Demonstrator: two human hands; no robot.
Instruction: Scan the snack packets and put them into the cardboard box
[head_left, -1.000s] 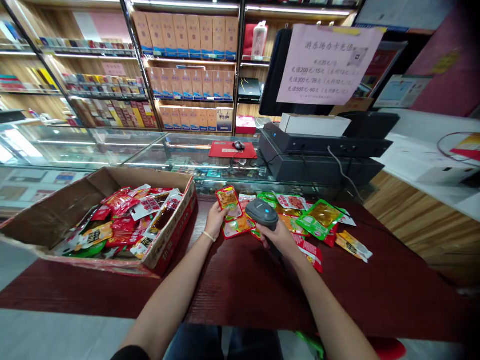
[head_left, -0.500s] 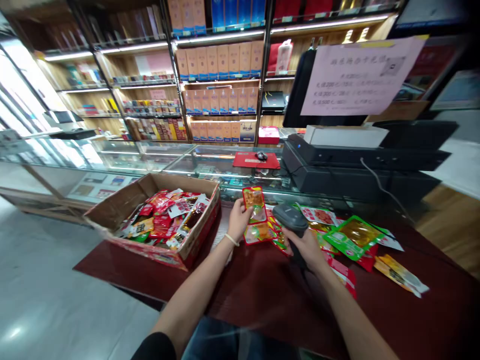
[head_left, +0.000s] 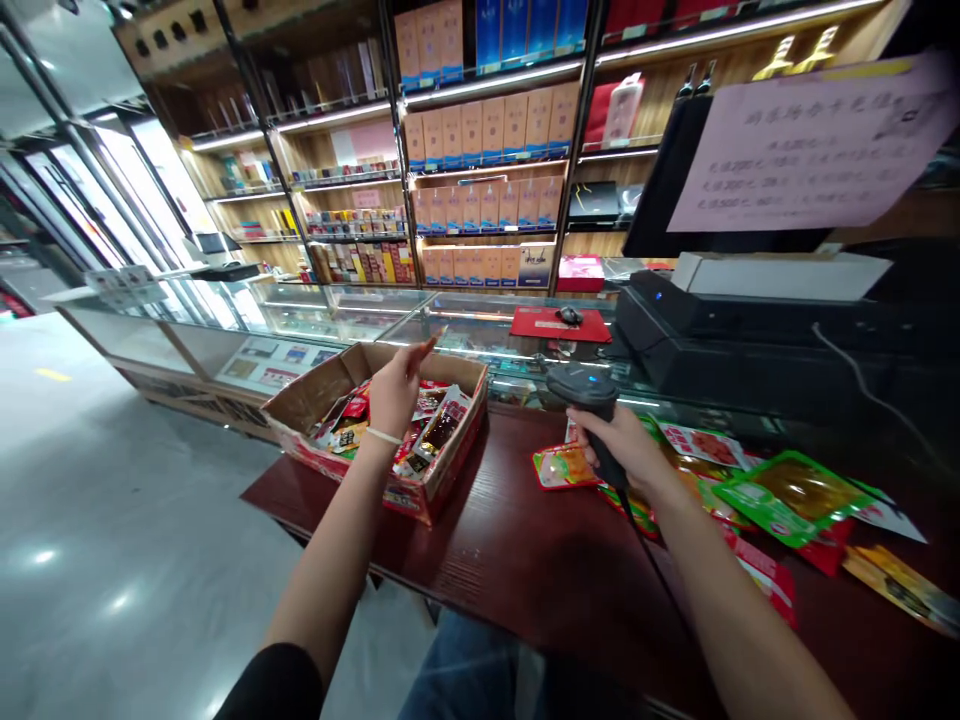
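My left hand (head_left: 396,388) is above the cardboard box (head_left: 459,455), fingers drawn together. A thin orange-brown strip juts from the fingertips; I cannot make out whether it is a packet seen edge-on. Inside the box lie many snack packets (head_left: 442,425), mostly red. My right hand (head_left: 622,445) is wrapped round the handle of a black barcode scanner (head_left: 585,388), which has a small blue light on top and a cable trailing down. Under and beside the scanner lies a red-edged snack packet (head_left: 564,467). Further right is a pile with a green-edged packet (head_left: 799,495).
The dark red tabletop (head_left: 517,560) carries the box and the pile. Behind it run a glass counter (head_left: 360,318), a red mat (head_left: 536,322) with a mouse (head_left: 570,315), and black till equipment (head_left: 697,335). A pink notice (head_left: 802,160) hangs on the screen. Shelves of boxed goods line the back.
My left hand has gone left from beside the scanner to over the box; the packet it held no longer shows clearly. The scanner stays in my right hand. The view has shifted.
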